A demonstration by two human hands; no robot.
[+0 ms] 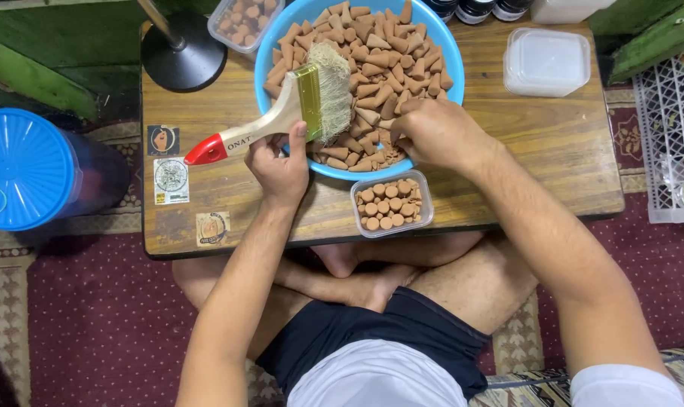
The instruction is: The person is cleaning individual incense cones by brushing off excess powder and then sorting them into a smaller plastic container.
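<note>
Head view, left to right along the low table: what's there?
Blue lid → stickers → brush held by left hand → small tub of cones → right hand → clear lidded container → white crate.

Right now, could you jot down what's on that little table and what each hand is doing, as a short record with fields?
Left hand: holds a wide brush by its wooden handle, bristles over the bowl
Right hand: fingers closed among the cones, at the bowl's near edge
Bowl: blue, round, full of brown cones
Small tub: clear, packed with upright cones, in front of the bowl
Empty tubs: stacked, far right corner
Table: low, wooden
</note>
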